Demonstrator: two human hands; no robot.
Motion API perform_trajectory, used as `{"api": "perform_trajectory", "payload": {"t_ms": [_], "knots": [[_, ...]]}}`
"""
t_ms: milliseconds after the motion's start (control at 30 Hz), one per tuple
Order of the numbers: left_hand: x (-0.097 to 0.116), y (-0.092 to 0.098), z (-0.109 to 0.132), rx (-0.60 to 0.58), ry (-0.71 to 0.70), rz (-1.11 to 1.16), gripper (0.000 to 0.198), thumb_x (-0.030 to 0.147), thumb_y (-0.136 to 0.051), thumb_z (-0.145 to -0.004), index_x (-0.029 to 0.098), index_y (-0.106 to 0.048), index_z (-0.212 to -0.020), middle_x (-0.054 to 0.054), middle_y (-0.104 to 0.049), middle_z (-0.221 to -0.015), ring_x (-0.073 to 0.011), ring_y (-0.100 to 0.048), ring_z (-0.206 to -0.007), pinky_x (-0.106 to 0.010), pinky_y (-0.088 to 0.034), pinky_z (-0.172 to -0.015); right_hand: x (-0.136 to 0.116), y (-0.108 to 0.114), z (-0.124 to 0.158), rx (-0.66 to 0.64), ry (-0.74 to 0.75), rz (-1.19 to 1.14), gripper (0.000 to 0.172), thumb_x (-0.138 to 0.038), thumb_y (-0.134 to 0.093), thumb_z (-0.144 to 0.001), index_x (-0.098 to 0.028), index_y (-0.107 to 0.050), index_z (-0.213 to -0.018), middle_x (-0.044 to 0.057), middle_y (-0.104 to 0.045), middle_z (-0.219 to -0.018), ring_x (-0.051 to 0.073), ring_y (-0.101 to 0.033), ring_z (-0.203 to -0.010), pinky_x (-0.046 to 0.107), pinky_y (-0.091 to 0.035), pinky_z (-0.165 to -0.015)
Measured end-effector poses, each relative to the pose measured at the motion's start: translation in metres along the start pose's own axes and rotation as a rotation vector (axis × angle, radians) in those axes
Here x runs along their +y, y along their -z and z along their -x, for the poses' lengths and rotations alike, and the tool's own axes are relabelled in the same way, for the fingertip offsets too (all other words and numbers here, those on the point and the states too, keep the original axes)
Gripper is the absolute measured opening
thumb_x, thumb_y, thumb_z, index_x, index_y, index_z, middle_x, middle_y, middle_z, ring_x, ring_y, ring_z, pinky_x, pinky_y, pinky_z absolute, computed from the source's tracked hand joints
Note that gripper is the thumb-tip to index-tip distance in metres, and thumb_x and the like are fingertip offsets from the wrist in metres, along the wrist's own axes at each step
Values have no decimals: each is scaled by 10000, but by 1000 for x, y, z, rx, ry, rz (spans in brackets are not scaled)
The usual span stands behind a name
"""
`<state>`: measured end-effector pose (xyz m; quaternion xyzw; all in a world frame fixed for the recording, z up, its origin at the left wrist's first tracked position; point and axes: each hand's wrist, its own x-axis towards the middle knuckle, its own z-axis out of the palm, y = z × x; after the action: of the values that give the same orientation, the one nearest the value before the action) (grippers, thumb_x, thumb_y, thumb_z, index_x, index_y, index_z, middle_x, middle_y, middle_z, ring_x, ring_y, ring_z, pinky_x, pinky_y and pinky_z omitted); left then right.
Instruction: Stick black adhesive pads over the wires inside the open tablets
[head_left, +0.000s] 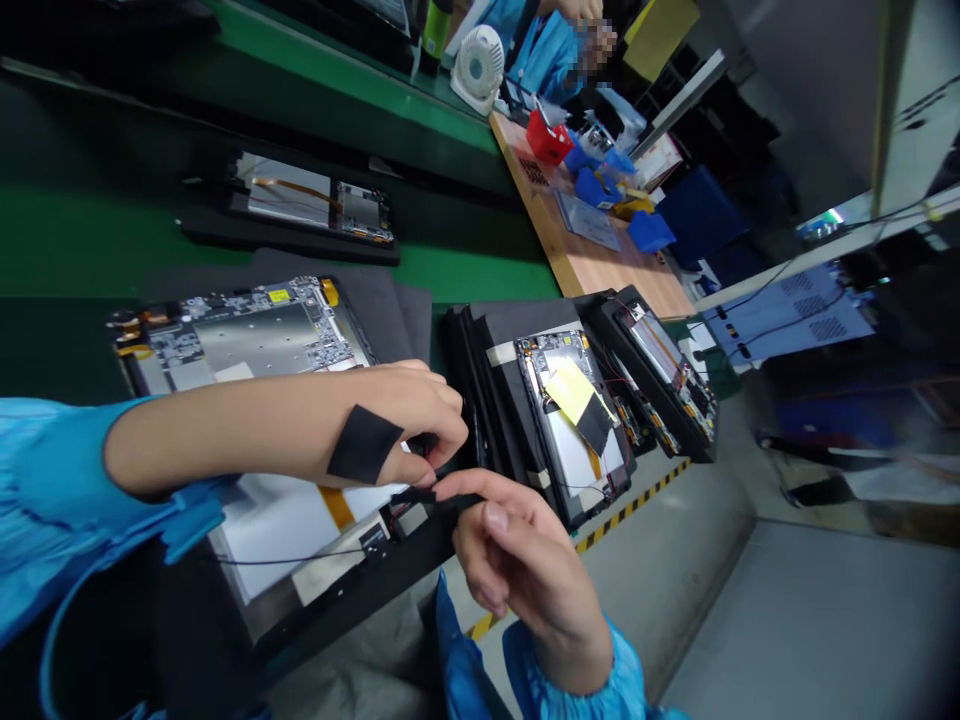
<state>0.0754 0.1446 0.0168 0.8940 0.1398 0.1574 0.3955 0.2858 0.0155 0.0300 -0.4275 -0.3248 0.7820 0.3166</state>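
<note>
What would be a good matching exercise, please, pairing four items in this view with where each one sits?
Items:
1. black tape patch
2. yellow sticky note
3. white desk fan
4. red box

Places:
A. on the wooden workbench
B. on the left wrist
C. on the open tablet in the middle of the row
D. at the edge of the green-topped bench

Right pairs: 1-B, 2-C, 3-D, 4-A.

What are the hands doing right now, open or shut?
Left hand: closed, holding something small and black.
Right hand: closed, pinching a black strip.
</note>
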Motion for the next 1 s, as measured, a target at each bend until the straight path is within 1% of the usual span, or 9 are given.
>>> {"api": "perform_trajectory", "payload": {"t_ms": [167, 233, 333, 500, 633, 733, 867, 933, 1000], "knots": [[0, -2, 0, 20, 15, -2, 153, 122, -764, -796, 227, -662, -750, 63, -637, -796, -139, -592, -794, -332, -373, -834, -13, -2, -4, 53, -26, 240, 477, -571, -724, -947, -148, -684, -1165, -87, -553, -490, 43, -351, -341, 166, -262, -371], [-1, -3, -1, 23, 18, 5, 144, 135, -763, -799, 233, -671, -747, 63, -644, -798, -142, -595, -791, -336, -376, -831, -17, -7, -6, 113, -52, 304, 478, -579, -756, -913, -157, -671, -1122, -91, -561, -489, 48, -368, -342, 166, -283, -368], [-3, -5, -5, 13, 36, 12, 160, 123, -779, -762, 230, -676, -704, 63, -658, -765, -148, -608, -780, -337, -379, -814, -20, -17, -10, 221, -33, 363, 457, -579, -790, -868, -172, -656, -1028, -96, -563, -475, 49, -361, -348, 167, -293, -374], [-6, -8, -11, -5, 134, 13, 186, 106, -791, -692, 216, -665, -611, 52, -659, -687, -147, -573, -683, -319, -411, -766, -16, -32, -14, 332, 31, 396, 414, -560, -801, -840, -186, -628, -884, -83, -562, -454, 50, -351, -362, 182, -267, -408], [-9, -7, -12, -33, 122, 39, 137, 123, -767, -705, 216, -699, -631, 39, -697, -716, -151, -624, -719, -296, -442, -764, -8, -41, -15, 438, 64, 427, 390, -534, -795, -822, -180, -632, -841, -83, -539, -439, 54, -362, -380, 190, -271, -435], [-5, -2, -13, -77, 176, 37, 108, 125, -744, -722, 209, -711, -661, 39, -713, -715, -154, -651, -726, -281, -455, -760, -4, -45, -16, 498, 80, 450, 338, -487, -773, -830, -179, -636, -846, -85, -542, -442, 57, -368, -387, 192, -283, -445], [7, 8, -12, -135, 197, 20, 73, 119, -700, -754, 185, -722, -731, 10, -760, -794, -167, -676, -779, -261, -463, -736, -7, -45, -20, 515, 90, 488, 329, -441, -816, -783, -183, -625, -855, -99, -541, -439, 62, -411, -378, 188, -309, -447], [9, 11, -10, -143, 215, 30, 74, 115, -682, -759, 175, -724, -765, -6, -779, -859, -172, -683, -810, -258, -469, -738, -12, -43, -23, 494, 65, 536, 341, -420, -839, -747, -190, -608, -846, -103, -547, -439, 64, -426, -372, 181, -293, -430], [8, 11, -10, -151, 229, 57, 82, 115, -675, -751, 171, -724, -783, -12, -782, -872, -173, -683, -809, -255, -470, -731, -15, -42, -25, 463, 34, 593, 335, -405, -838, -738, -194, -596, -834, -98, -560, -448, 64, -430, -373, 176, -272, -414]]}}
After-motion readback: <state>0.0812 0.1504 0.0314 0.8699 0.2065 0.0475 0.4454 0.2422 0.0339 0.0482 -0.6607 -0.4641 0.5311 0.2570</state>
